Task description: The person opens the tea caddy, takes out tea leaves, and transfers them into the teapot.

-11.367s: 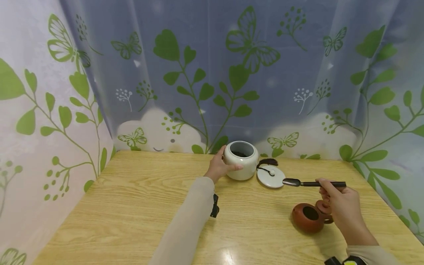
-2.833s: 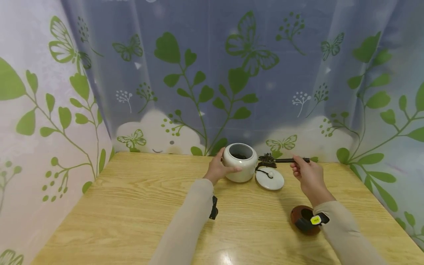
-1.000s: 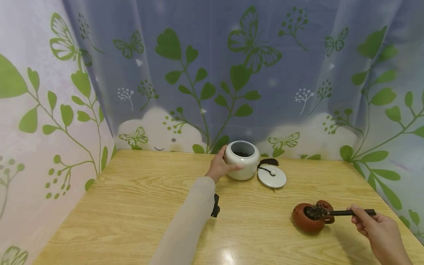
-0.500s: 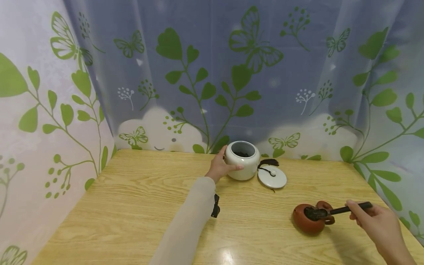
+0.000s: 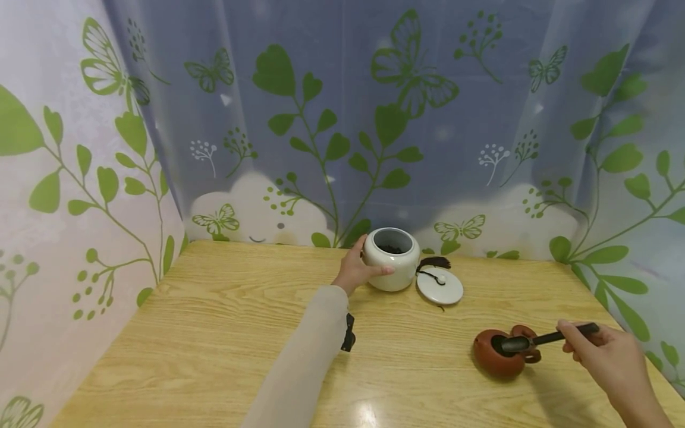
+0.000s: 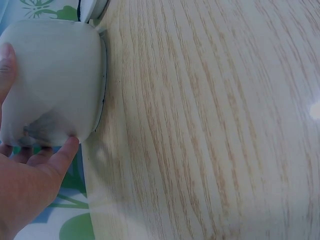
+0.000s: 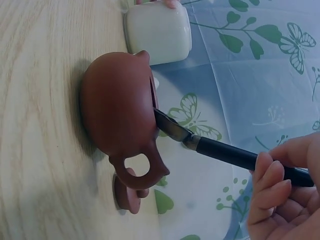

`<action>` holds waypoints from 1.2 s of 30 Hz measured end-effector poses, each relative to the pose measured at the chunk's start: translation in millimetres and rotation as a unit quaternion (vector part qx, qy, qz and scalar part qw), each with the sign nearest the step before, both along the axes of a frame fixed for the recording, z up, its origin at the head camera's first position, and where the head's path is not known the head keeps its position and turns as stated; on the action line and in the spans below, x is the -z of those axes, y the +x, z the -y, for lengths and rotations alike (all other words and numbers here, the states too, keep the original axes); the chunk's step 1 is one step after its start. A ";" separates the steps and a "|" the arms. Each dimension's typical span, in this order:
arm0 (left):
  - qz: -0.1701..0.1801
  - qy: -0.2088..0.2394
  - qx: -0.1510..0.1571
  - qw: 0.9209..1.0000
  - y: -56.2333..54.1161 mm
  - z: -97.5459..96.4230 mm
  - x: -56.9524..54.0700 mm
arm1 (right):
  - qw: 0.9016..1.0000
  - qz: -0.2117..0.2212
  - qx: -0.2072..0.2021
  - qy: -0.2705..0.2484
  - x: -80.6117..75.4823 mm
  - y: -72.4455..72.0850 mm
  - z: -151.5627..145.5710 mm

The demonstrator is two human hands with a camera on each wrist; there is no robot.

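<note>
With thumb and fingers around its side, my left hand (image 5: 357,270) holds a white ceramic jar (image 5: 393,274) at the back of the table. Dark tea leaves (image 5: 395,248) lie inside the jar. My right hand (image 5: 612,356) pinches the black handle of a tea scoop (image 5: 559,336). The scoop's bowl tilts down into the mouth of a reddish-brown clay teapot (image 5: 495,359), and no heap of leaves shows on it. In the right wrist view, the scoop tip (image 7: 167,125) touches or nearly touches the teapot's rim; I cannot tell which.
The jar's white lid (image 5: 446,291), with a dark tassel (image 5: 434,261), lies right of the jar. A stray leaf bit (image 5: 441,308) is in front of it. The teapot's lid (image 7: 127,195) rests beside its handle. A patterned curtain (image 5: 321,119) borders the wooden table (image 5: 214,333).
The scoop, empty at first, carried tea leaves from beside the jar to the teapot. It has since tipped over the opening, and the heap has left it. The left hand stays on the jar.
</note>
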State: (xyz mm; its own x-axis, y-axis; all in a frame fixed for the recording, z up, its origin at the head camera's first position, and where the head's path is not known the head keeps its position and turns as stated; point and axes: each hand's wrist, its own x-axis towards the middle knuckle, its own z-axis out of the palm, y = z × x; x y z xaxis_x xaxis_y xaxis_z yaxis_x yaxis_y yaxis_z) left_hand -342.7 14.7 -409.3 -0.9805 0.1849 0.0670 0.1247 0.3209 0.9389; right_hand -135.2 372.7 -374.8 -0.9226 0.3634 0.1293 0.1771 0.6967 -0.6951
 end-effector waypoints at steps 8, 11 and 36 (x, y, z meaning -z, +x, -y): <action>0.003 0.009 0.006 1.000 0.4 1.6 -0.5 | 0.998 0.003 0.008 -0.069 2.6 1.5 -0.7; 0.001 0.007 0.006 1.000 0.7 2.0 -0.2 | 0.997 -0.002 0.012 -0.080 2.1 0.1 0.3; 0.018 0.005 -0.001 1.000 2.9 0.5 -1.9 | 0.850 -0.059 -0.134 -0.507 -12.2 -44.9 46.4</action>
